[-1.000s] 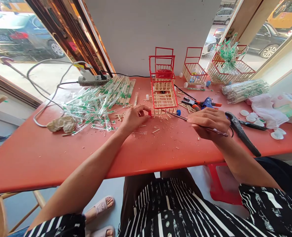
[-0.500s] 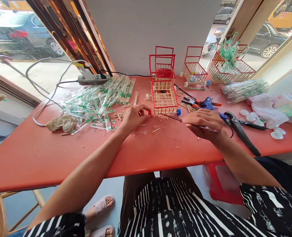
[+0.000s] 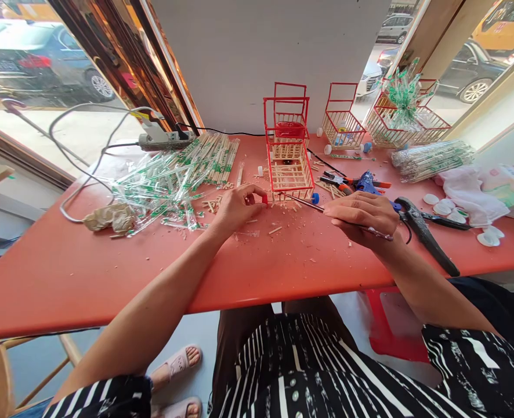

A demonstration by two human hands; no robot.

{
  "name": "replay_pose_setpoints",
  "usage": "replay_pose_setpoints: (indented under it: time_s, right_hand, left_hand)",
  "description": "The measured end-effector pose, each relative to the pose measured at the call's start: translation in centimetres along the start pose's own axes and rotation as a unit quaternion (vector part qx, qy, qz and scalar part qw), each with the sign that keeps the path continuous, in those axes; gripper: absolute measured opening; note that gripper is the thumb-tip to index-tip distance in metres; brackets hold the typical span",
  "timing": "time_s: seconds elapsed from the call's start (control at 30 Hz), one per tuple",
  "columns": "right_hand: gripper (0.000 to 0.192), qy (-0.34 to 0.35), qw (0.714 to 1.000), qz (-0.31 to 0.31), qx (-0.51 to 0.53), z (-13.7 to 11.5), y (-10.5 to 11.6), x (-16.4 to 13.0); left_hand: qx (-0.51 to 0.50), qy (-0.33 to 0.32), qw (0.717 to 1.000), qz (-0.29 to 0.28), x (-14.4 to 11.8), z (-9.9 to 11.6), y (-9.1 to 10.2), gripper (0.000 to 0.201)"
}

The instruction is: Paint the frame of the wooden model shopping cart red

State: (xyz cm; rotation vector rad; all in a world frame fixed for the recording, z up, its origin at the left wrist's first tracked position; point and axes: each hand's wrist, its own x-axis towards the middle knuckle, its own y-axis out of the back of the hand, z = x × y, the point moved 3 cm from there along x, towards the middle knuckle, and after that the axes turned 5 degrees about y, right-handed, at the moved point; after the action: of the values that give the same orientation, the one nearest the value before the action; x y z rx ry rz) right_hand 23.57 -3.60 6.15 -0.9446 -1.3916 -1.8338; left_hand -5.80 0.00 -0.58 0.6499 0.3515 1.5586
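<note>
A small cart [image 3: 292, 174] built of wooden sticks, with red-painted rails and a red handle frame, stands on the table before me. My left hand [image 3: 242, 206] pinches a small red piece, apparently a cap wheel [image 3: 264, 199], at the cart's near left corner. In my right hand [image 3: 361, 213] is a thin paintbrush [image 3: 313, 205], held between the fingers and thumb. Its tip reaches the cart's lower front edge; whether it touches cannot be told. A blue cap wheel [image 3: 315, 198] sits at the near right corner.
Wrapped sticks [image 3: 174, 180] lie left, near a power strip [image 3: 165, 139]. Two more carts [image 3: 343, 122] stand behind right. Pliers [image 3: 337, 181], a blue-and-black glue gun [image 3: 424, 235], white caps [image 3: 442, 206] and a stick bundle [image 3: 431, 159] lie right. Wood scraps surround the cart.
The paintbrush tip has shifted left and slightly up along the cart's front edge, while my right hand has moved a little to the right. My left hand keeps its pinch in place.
</note>
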Motion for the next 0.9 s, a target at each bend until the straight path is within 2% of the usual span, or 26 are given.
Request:
replay_pose_setpoints:
  time_s: [0.13, 0.33, 0.6, 0.77, 0.9]
  right_hand:
    - [0.006, 0.018, 1.000, -0.014, -0.006, -0.10, -0.26, -0.10]
    - [0.005, 0.000, 0.999, -0.036, 0.004, -0.09, -0.76, 0.02]
    - [0.004, -0.003, 1.000, 0.027, 0.000, 0.13, 0.03, -0.09]
    - [0.016, 0.009, 0.999, -0.032, 0.035, 0.14, -0.52, -0.22]
    - [0.022, 0.008, 0.999, -0.039, 0.029, 0.21, -0.74, -0.38]
  left_hand:
    - [0.008, -0.001, 1.000, 0.000, -0.03, 0.04, 0.04, 0.021]
    - [0.013, -0.005, 1.000, 0.000, -0.06, 0.03, 0.04, 0.020]
    - [0.004, 0.000, 1.000, 0.000, 0.02, -0.17, -0.09, 0.021]
    - [0.003, -0.004, 1.000, -0.002, 0.01, -0.21, -0.08, 0.022]
    - [0.011, -0.007, 1.000, -0.003, 0.07, -0.23, -0.04, 0.023]
